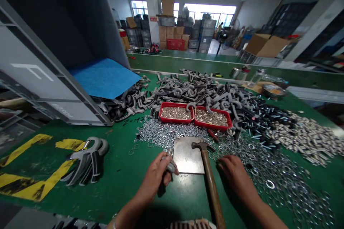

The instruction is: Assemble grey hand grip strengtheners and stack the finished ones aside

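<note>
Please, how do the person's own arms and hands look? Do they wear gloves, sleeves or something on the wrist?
The left hand and the right hand are bare, without gloves. The left forearm and right forearm show no sleeve in this view. The left wrist wears a thin silver-coloured band, probably a bracelet; the right wrist shows nothing.

The long wooden hammer handle [211, 182] looked smooth and varnished beside its dull steel head [199, 145]; the square steel plate [188, 155] was matt and scuffed, the scattered zinc-plated washers [279, 182] shone, the red plastic trays [172, 104] looked glossy, and the grey handle piece [170, 167] looked like matt rubber.
</note>
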Action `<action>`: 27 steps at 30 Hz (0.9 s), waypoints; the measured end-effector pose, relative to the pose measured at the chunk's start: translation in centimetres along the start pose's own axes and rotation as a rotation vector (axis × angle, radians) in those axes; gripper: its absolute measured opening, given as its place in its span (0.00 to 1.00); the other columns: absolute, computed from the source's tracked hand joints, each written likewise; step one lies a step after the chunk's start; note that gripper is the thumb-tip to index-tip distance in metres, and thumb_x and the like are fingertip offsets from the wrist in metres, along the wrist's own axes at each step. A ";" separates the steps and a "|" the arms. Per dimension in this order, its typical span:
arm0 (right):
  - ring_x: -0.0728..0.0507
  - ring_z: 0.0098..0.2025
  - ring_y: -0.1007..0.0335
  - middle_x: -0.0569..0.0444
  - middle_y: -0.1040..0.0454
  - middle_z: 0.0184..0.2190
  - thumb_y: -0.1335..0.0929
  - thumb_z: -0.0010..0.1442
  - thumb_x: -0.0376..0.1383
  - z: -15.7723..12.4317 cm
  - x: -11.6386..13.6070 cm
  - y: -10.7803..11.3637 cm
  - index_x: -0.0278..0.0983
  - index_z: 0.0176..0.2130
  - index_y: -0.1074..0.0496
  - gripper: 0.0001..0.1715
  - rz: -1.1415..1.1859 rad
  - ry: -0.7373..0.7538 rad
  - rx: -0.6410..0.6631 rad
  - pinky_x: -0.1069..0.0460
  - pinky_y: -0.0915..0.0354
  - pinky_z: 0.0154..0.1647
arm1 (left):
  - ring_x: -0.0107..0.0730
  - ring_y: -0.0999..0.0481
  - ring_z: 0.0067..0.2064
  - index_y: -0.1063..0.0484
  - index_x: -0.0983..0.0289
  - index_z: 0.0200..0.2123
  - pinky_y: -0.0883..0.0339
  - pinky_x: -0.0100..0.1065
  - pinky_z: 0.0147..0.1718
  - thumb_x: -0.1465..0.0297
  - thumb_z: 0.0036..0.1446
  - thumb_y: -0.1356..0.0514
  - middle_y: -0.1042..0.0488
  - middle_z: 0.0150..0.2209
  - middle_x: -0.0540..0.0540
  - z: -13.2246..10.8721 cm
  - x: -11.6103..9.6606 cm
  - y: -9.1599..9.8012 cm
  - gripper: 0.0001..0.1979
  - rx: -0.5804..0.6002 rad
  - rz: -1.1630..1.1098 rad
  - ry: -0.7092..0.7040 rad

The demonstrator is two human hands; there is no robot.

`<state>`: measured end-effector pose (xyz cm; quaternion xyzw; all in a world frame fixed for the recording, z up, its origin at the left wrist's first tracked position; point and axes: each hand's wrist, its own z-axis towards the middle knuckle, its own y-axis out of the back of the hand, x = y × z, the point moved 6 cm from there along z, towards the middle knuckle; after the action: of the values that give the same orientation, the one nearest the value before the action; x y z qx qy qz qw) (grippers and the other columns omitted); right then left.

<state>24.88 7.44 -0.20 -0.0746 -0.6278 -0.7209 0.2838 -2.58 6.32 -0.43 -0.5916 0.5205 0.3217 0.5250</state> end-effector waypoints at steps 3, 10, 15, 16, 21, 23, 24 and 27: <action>0.37 0.41 0.36 0.46 0.28 0.38 0.38 0.66 0.32 -0.2 -1.1 -0.6 0.39 0.41 0.27 0.10 -0.215 0.069 0.088 0.45 0.36 0.41 | 0.23 0.31 0.25 0.36 0.63 0.36 0.37 0.26 0.29 0.56 0.65 0.47 0.23 0.32 0.52 0.8 -1.4 0.0 0.15 0.072 0.180 -0.007; 0.38 0.39 0.34 0.46 0.26 0.38 0.38 0.65 0.32 2.1 0.4 0.3 0.40 0.35 0.28 0.10 -0.100 0.181 0.106 0.44 0.35 0.40 | 0.28 0.29 0.28 0.36 0.62 0.36 0.38 0.28 0.29 0.56 0.63 0.44 0.23 0.31 0.52 1.9 -0.8 -0.9 0.15 -0.033 0.337 -0.070; 0.38 0.44 0.28 0.49 0.24 0.41 0.36 0.66 0.44 1.3 3.2 0.7 0.42 0.42 0.30 0.10 0.644 -0.226 0.010 0.42 0.33 0.47 | 0.31 0.28 0.34 0.33 0.62 0.34 0.36 0.31 0.36 0.58 0.66 0.46 0.25 0.32 0.53 0.8 -1.2 -2.4 0.14 -0.169 0.397 -0.194; 0.40 0.41 0.26 0.50 0.24 0.39 0.36 0.66 0.46 1.0 4.3 -0.3 0.43 0.45 0.30 0.12 0.848 -0.327 0.059 0.43 0.32 0.45 | 0.32 0.28 0.35 0.32 0.62 0.35 0.36 0.31 0.37 0.58 0.67 0.48 0.25 0.34 0.53 0.6 -1.3 -3.0 0.15 -0.156 0.397 -0.206; 0.48 0.31 0.29 0.55 0.25 0.30 0.32 0.63 0.49 0.9 9.3 -4.8 0.37 0.43 0.26 0.18 1.509 -0.524 0.237 0.52 0.31 0.37 | 0.38 0.28 0.44 0.32 0.61 0.41 0.38 0.35 0.47 0.58 0.67 0.49 0.26 0.40 0.57 0.2 -1.4 -4.4 0.14 -0.159 0.464 -0.249; 0.49 0.27 0.32 0.56 0.28 0.27 0.30 0.62 0.50 1.0 9.8 -5.9 0.36 0.38 0.25 0.19 1.615 -0.553 0.298 0.54 0.31 0.31 | 0.40 0.29 0.47 0.32 0.61 0.44 0.40 0.37 0.50 0.58 0.66 0.48 0.26 0.44 0.59 0.1 -0.9 -4.1 0.13 -0.176 0.486 -0.227; 0.50 0.26 0.33 0.56 0.29 0.26 0.30 0.61 0.50 1.0 9.9 -6.2 0.36 0.37 0.26 0.19 1.644 -0.563 0.324 0.55 0.32 0.29 | 0.41 0.29 0.49 0.33 0.61 0.45 0.41 0.38 0.52 0.58 0.66 0.47 0.27 0.45 0.60 0.1 -0.5 -3.9 0.13 -0.184 0.493 -0.212; 0.51 0.24 0.36 0.58 0.30 0.26 0.29 0.61 0.49 0.7 9.9 -6.5 0.36 0.35 0.28 0.18 1.665 -0.567 0.371 0.56 0.32 0.27 | 0.43 0.31 0.52 0.34 0.61 0.46 0.43 0.40 0.54 0.59 0.65 0.47 0.28 0.48 0.61 0.0 0.2 -3.7 0.13 -0.202 0.514 -0.175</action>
<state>13.24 5.30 -1.04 -0.6335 -0.5233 -0.1231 0.5565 0.94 5.93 0.47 -0.4594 0.5715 0.5441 0.4078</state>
